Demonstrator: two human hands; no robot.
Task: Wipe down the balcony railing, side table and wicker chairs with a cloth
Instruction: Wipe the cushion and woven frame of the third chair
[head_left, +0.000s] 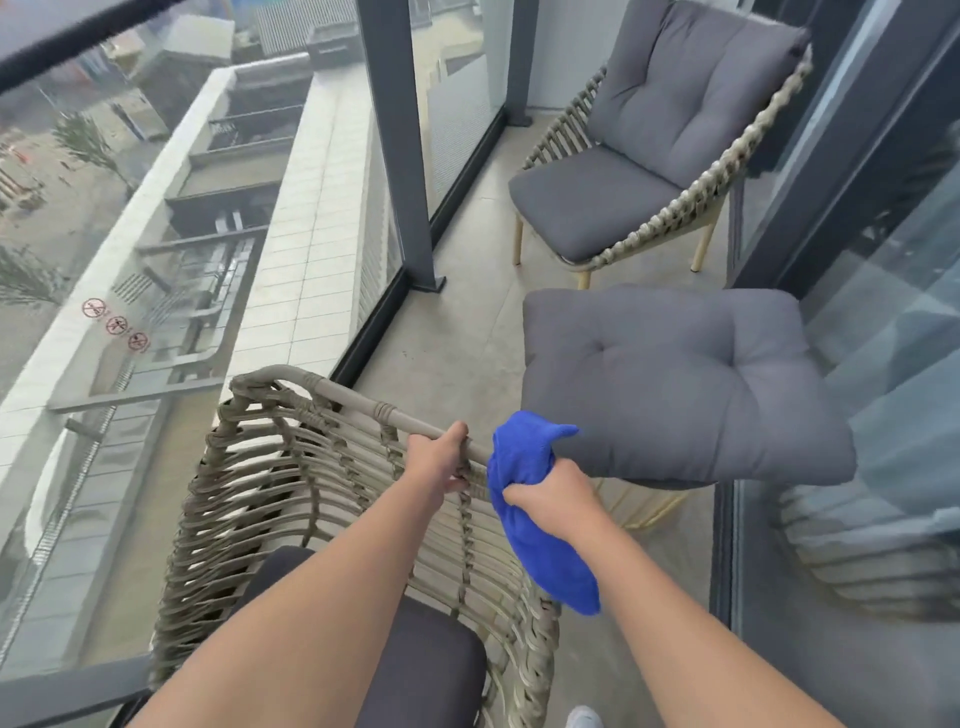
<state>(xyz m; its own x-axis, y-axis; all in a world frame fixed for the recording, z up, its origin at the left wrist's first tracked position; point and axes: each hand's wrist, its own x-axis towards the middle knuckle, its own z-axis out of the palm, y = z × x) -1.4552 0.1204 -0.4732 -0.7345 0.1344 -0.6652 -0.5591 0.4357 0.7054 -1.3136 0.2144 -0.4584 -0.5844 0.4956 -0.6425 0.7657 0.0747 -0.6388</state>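
Note:
A wicker chair (291, 483) stands right below me, its woven back curving round a dark seat cushion (426, 670). My left hand (436, 460) grips the chair's top rail. My right hand (553, 499) grips a bunched blue cloth (540, 545) held against the same rail just right of the left hand; the cloth's tail hangs down over the weave. A second wicker chair (670, 223) with grey cushions stands further along the balcony. The balcony railing (78, 36) runs across the top left above glass panels.
A loose grey cushion (675, 384) lies on a thin gold-legged side table (649, 512) to my right. Dark railing posts (405, 156) stand at the glass edge. A glass sliding door (857, 260) lines the right side. Concrete floor (467, 312) lies between the chairs.

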